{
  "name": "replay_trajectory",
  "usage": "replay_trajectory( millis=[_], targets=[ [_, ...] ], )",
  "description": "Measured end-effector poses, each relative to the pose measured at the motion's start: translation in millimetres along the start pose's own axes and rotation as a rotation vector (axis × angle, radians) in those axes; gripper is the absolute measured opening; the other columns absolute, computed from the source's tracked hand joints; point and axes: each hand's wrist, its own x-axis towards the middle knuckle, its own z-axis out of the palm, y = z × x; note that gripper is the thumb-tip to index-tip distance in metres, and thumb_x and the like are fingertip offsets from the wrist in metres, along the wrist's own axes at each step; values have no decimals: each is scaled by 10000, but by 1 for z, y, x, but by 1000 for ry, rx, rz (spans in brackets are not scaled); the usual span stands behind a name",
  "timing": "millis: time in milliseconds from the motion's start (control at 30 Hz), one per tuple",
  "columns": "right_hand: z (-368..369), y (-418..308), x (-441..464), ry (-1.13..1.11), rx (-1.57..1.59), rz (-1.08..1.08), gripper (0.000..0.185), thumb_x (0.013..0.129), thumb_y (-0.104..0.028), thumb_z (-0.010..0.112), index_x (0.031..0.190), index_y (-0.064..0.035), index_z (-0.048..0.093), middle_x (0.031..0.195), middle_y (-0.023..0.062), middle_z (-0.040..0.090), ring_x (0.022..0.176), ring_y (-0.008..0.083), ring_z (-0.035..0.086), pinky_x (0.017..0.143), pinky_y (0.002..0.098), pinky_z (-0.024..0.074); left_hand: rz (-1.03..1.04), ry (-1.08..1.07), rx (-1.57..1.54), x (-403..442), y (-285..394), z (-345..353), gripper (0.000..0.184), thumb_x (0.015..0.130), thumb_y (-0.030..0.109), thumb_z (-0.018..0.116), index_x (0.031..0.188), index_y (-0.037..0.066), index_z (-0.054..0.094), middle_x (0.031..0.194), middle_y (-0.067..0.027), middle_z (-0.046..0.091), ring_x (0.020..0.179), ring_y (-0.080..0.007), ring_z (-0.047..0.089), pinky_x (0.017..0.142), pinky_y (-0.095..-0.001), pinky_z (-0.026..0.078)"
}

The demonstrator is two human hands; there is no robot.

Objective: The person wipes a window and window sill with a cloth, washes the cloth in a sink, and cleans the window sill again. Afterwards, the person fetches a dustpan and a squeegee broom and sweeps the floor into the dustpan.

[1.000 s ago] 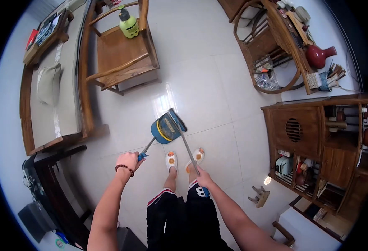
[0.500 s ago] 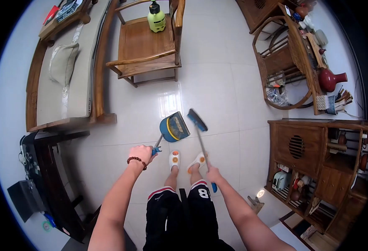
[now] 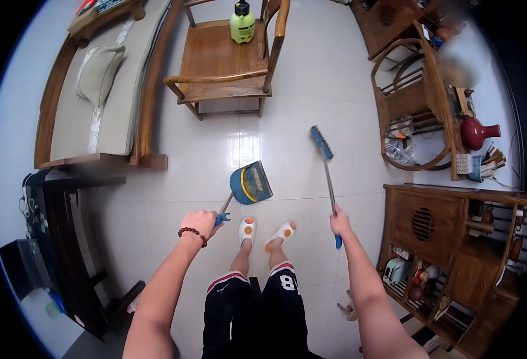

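My left hand [image 3: 200, 224], with a beaded bracelet at the wrist, is closed round the handle of a blue dustpan [image 3: 238, 182]. The pan has a yellow stripe and lies low at the floor in front of my feet, its open side toward the right. My right hand [image 3: 340, 221] grips the grey shaft of a broom [image 3: 321, 143] near its blue handle end. The blue broom head, with dark bristles, is out ahead and to the right of the dustpan, apart from it. Whether the bristles touch the floor I cannot tell.
A wooden armchair [image 3: 223, 58] ahead carries a green spray bottle [image 3: 242, 25]. To the left stands a cushioned wooden bench [image 3: 114, 113]. Along the right are a round-framed wooden stand [image 3: 413, 102] with a red vase [image 3: 478, 133] and a wooden cabinet [image 3: 422, 218]. Pale tiles [image 3: 299, 173] cover the floor.
My right hand has swung the broom forward and to the right, away from the dustpan. The dustpan and my left hand stay nearly in place. My right foot has shifted slightly.
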Motion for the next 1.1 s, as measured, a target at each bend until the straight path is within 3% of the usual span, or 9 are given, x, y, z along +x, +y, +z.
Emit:
replay_trajectory(
  millis=[133, 233, 333, 400, 533, 600, 700, 800, 1100],
  targets=[
    [46, -37, 25, -104, -66, 141, 612, 884, -72, 517, 1484, -42, 400, 930, 285, 691, 703, 368, 714, 677, 466, 599, -3, 3, 0, 6, 6, -1, 415, 926, 527, 620, 943, 122, 707, 825, -130, 720, 785, -332, 708, 696, -438, 571],
    [128, 25, -24, -214, -118, -115, 672, 841, -50, 524, 1497, -42, 381, 982, 307, 675, 912, 420, 696, 805, 478, 565, -29, -6, -1, 7, 6, 3, 417, 922, 531, 625, 937, 123, 712, 825, -123, 723, 798, -324, 710, 715, -433, 573],
    [130, 9, -119, -314, -59, -267, 684, 840, -86, 573, 1499, -49, 395, 950, 306, 674, 818, 403, 699, 747, 459, 563, -18, 16, 3, 9, 5, 3, 409, 922, 526, 625, 929, 127, 717, 829, -117, 726, 807, -315, 712, 726, -425, 572],
    [92, -24, -156, -502, 62, -97, 679, 866, -107, 608, 1511, -80, 398, 813, 240, 673, 618, 311, 668, 613, 422, 550, 4, 23, 17, 8, 4, 6, 403, 923, 523, 626, 926, 130, 719, 833, -113, 728, 811, -310, 713, 731, -422, 571],
    [84, 18, -175, -425, 174, -123, 667, 918, -112, 599, 1544, -132, 367, 653, 124, 597, 479, 196, 568, 482, 384, 492, 22, 39, 19, -2, -3, 5, 407, 918, 524, 630, 920, 127, 720, 829, -116, 728, 810, -312, 711, 733, -429, 567],
    [51, 12, -186, -460, 486, 266, 659, 957, -86, 549, 1570, -177, 325, 580, 44, 517, 446, 152, 508, 422, 358, 446, 14, 45, 11, -19, -11, 6, 413, 917, 527, 630, 918, 124, 718, 824, -123, 726, 810, -319, 709, 734, -437, 565],
    [5, -6, -176, -354, 365, 257, 652, 940, -78, 556, 1555, -111, 342, 626, 55, 551, 467, 150, 517, 420, 348, 462, -129, 157, -177, -54, -28, 28, 445, 902, 548, 640, 864, 108, 695, 788, -159, 707, 780, -371, 690, 718, -477, 555],
    [6, -12, -134, -322, 248, 105, 678, 964, -65, 536, 1584, -150, 274, 560, 25, 483, 419, 149, 470, 402, 333, 427, -258, 174, -262, -103, -42, 49, 467, 884, 556, 660, 823, 93, 683, 756, -173, 693, 748, -384, 681, 692, -485, 550],
    [111, -185, -76, -827, 702, 144, 644, 917, -3, 607, 1517, -144, 420, 743, 38, 562, 497, 104, 446, 424, 266, 364, -704, 345, -535, -238, -66, 127, 504, 837, 479, 752, 715, 8, 621, 670, -247, 626, 684, -464, 629, 599, -517, 493]
  ],
)
